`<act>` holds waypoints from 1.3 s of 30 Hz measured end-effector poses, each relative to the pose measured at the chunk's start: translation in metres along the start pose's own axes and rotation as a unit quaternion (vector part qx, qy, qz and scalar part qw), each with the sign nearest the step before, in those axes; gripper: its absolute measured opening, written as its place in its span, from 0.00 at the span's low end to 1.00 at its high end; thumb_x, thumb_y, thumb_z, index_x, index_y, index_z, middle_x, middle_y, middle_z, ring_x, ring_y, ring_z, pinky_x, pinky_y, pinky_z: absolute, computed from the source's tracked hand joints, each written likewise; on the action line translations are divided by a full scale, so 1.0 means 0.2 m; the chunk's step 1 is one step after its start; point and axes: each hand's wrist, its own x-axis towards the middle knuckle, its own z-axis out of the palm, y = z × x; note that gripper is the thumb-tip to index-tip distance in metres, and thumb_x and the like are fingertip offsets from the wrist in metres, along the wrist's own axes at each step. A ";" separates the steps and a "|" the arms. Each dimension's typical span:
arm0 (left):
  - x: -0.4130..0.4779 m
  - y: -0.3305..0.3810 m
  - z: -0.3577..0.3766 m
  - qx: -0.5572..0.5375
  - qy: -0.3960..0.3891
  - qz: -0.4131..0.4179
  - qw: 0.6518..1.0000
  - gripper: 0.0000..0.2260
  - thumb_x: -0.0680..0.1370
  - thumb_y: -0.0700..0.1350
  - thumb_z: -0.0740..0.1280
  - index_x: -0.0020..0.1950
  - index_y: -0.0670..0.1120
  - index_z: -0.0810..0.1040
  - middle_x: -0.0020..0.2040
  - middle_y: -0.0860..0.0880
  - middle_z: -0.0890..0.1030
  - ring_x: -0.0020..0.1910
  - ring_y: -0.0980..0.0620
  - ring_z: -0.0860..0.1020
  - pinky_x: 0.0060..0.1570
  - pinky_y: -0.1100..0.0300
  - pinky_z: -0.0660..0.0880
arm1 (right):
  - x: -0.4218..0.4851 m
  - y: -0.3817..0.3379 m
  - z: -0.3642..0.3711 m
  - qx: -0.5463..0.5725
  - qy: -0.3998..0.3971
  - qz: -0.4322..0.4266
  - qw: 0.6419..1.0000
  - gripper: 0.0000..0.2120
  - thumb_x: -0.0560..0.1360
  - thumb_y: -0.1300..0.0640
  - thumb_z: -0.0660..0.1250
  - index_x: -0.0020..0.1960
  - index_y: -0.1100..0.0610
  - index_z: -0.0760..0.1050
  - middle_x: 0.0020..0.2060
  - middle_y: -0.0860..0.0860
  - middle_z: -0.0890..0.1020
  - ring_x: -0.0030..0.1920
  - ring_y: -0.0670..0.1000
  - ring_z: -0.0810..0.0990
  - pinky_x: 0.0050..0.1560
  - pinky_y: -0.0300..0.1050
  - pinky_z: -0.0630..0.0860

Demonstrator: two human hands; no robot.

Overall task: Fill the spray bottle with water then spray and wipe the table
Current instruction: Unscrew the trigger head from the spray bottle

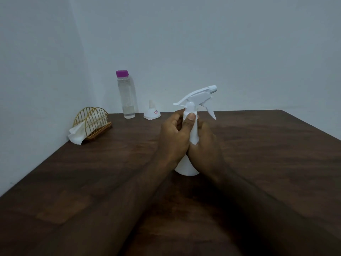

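- White plastic spray bottle (193, 133) with trigger head stands upright on dark brown wooden table (267, 154), mid-table.
- Left hand (173, 137) closed around its neck, thumb on the collar.
- Right hand (206, 143) wrapped around the body (base visible below).
- Clear water bottle, purple cap (126, 94), and white funnel (151, 112) stand by the far wall.
- Gold wire napkin holder (92, 122) with white tissue, far left.

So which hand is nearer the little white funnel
Left. The left hand grips the spray bottle on the side facing the funnel; the right hand holds the bottle's far side.
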 end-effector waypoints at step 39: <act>0.01 -0.02 0.02 -0.041 0.006 -0.030 0.999 0.21 0.68 0.55 0.73 0.56 0.48 0.74 0.47 0.42 0.83 0.45 0.41 0.83 0.48 0.39 0.80 | -0.03 -0.01 0.02 0.117 0.083 0.031 0.989 0.44 0.71 0.56 0.76 0.76 0.49 0.51 0.47 0.48 0.82 0.45 0.44 0.83 0.41 0.36 0.77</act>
